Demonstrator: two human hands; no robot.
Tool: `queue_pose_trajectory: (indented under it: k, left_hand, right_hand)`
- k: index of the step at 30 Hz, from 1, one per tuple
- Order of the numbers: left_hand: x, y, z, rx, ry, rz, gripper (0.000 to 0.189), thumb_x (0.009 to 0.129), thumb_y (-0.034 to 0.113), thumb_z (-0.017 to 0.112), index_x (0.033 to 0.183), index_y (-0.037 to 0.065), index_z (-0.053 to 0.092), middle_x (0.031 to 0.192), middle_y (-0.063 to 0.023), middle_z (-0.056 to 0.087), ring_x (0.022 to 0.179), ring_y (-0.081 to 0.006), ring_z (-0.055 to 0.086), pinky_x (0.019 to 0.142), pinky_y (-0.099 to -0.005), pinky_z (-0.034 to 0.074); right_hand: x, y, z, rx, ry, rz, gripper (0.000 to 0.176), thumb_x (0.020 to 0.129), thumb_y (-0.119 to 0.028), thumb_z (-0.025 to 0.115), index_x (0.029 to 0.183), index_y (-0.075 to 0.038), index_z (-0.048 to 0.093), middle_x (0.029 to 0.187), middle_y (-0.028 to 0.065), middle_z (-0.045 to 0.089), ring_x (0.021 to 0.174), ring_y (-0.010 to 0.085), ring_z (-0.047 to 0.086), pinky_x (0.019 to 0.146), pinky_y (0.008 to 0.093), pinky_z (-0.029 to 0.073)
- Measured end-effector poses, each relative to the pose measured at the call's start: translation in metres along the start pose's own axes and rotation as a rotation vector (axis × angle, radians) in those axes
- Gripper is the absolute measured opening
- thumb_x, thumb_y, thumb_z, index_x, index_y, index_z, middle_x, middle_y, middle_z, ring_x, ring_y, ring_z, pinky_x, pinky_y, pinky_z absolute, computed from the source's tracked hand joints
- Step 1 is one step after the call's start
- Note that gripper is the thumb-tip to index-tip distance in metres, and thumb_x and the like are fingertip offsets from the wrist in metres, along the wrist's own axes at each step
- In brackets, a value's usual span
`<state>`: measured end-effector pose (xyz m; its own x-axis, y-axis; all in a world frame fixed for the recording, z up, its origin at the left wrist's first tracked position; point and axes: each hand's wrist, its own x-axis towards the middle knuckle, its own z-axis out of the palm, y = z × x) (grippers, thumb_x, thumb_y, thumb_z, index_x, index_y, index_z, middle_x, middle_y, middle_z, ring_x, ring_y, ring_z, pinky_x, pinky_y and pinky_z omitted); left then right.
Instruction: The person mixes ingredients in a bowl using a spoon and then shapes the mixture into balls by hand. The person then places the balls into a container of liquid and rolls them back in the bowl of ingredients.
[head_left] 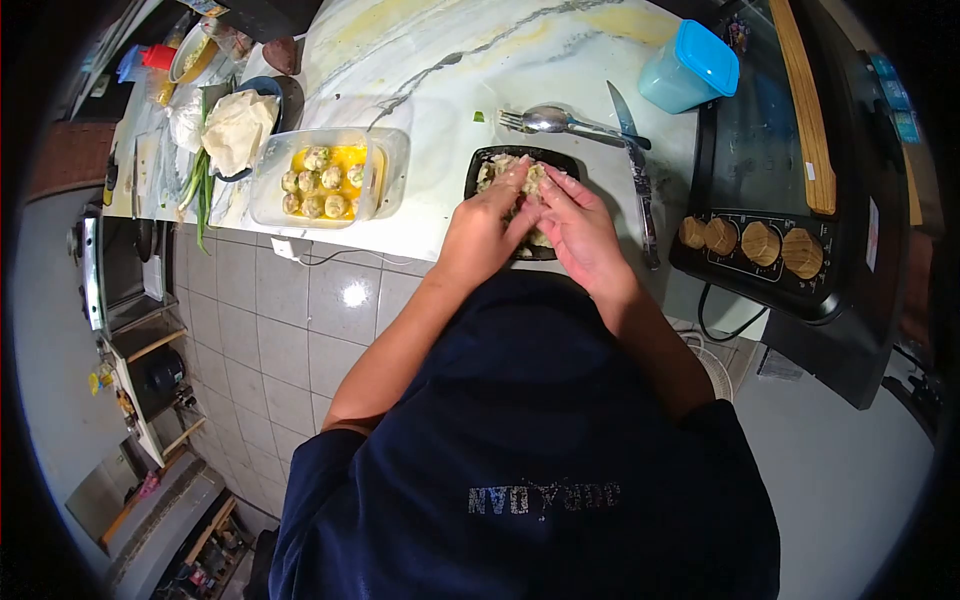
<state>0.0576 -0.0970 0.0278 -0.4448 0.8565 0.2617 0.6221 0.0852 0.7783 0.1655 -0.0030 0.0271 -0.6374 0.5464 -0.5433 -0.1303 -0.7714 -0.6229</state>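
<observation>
A black square dish [480, 160] holds a pale, lumpy food mixture [498, 168] near the counter's front edge. Over it, my left hand [483, 228] and my right hand [583, 230] meet, fingers curled toward each other around a small lump of the mixture [537, 180]. The palms hide much of the dish. To the left, a clear plastic container [272, 190] carries several round, speckled balls [312, 207] in yellow liquid.
Behind the dish lie a fork [515, 122], a spoon [545, 120] and a knife [640, 190]. A blue-lidded tub [690, 68] and a black oven [770, 250] stand right. Wrappers [238, 130] and green onions [203, 190] lie left.
</observation>
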Motion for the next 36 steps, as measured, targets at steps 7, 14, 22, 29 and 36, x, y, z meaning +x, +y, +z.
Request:
queue_pose_trajectory:
  k: [7, 14, 22, 29, 36]
  left_hand:
    - [-0.001, -0.007, 0.005, 0.052, 0.065, 0.011, 0.036, 0.085, 0.010, 0.067, 0.119, 0.001, 0.062, 0.115, -0.0182, 0.064, 0.113, -0.0304, 0.059, 0.088, -0.0374, 0.052]
    - [-0.006, -0.008, 0.008, 0.044, 0.078, 0.044, 0.034, 0.083, 0.006, 0.069, 0.117, 0.000, 0.063, 0.114, -0.0170, 0.064, 0.113, -0.0273, 0.059, 0.086, -0.0337, 0.054]
    - [-0.006, 0.001, -0.006, -0.001, -0.080, -0.080, 0.038, 0.082, 0.009, 0.070, 0.118, 0.000, 0.061, 0.116, -0.0200, 0.063, 0.108, -0.0306, 0.062, 0.089, -0.0364, 0.052]
    - [0.012, -0.002, -0.029, -0.151, -0.160, 0.083, 0.057, 0.074, 0.009, 0.078, 0.127, 0.004, 0.057, 0.121, -0.0156, 0.063, 0.108, -0.0293, 0.064, 0.090, -0.0335, 0.051]
    - [0.027, -0.010, -0.037, -0.126, -0.304, 0.114, 0.043, 0.072, 0.011, 0.078, 0.113, 0.005, 0.066, 0.110, -0.0117, 0.067, 0.098, -0.0289, 0.066, 0.083, -0.0328, 0.054]
  right_hand:
    - [-0.002, 0.005, 0.002, 0.071, -0.106, 0.034, 0.028, 0.096, -0.019, 0.058, 0.120, -0.005, 0.057, 0.109, 0.0025, 0.060, 0.099, 0.0112, 0.059, 0.085, 0.0282, 0.048]
    - [-0.001, 0.007, 0.003, -0.055, 0.033, 0.035, 0.026, 0.090, -0.017, 0.067, 0.113, -0.005, 0.062, 0.103, 0.0032, 0.064, 0.093, 0.0109, 0.061, 0.082, 0.0277, 0.049]
    - [0.000, 0.000, -0.003, -0.080, 0.034, 0.050, 0.024, 0.089, -0.017, 0.068, 0.108, -0.002, 0.062, 0.099, 0.0062, 0.064, 0.087, 0.0136, 0.062, 0.079, 0.0280, 0.051]
    - [-0.004, -0.032, -0.009, -0.037, -0.049, 0.099, 0.027, 0.091, -0.023, 0.065, 0.108, -0.002, 0.060, 0.102, 0.0096, 0.064, 0.088, 0.0185, 0.063, 0.083, 0.0325, 0.053]
    - [0.002, -0.025, -0.014, -0.106, -0.204, 0.174, 0.031, 0.094, -0.021, 0.060, 0.117, 0.000, 0.058, 0.108, 0.0079, 0.063, 0.092, 0.0186, 0.063, 0.087, 0.0329, 0.052]
